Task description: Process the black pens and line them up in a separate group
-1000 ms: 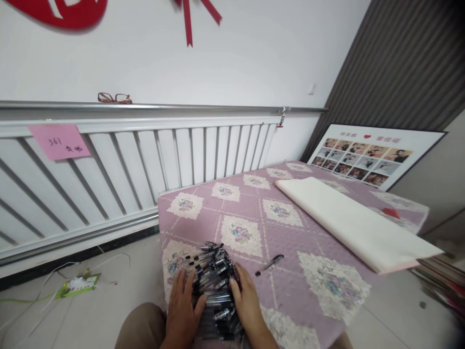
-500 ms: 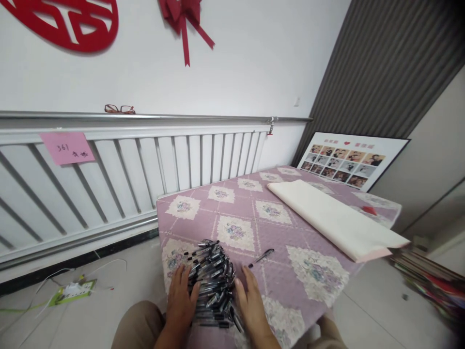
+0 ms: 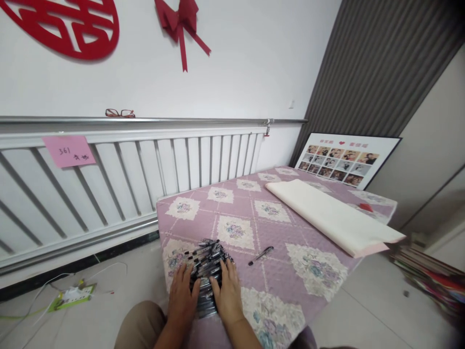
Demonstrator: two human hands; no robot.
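Note:
A heap of black-capped clear pens [image 3: 207, 266] lies near the front left corner of the table. My left hand [image 3: 182, 293] rests against the left side of the heap, its fingers stretched out. Over the right side of the pens lies my right hand [image 3: 228, 293], fingers extended and thumb apart, covering part of them. Neither hand grips a pen. One single pen [image 3: 260, 255] lies apart on the cloth, to the right of the heap.
A purple floral cloth [image 3: 232, 203] covers the table. Folded cream paper [image 3: 323, 213] lies on its right part, with a photo board [image 3: 336, 160] behind. A white radiator [image 3: 181, 162] runs along the wall. On the floor at left sits a power strip [image 3: 72, 296].
My right hand has moved left onto the pens, narrowing the gap between my hands and pushing the heap together. My left hand stays nearly in place. The view has shifted slightly.

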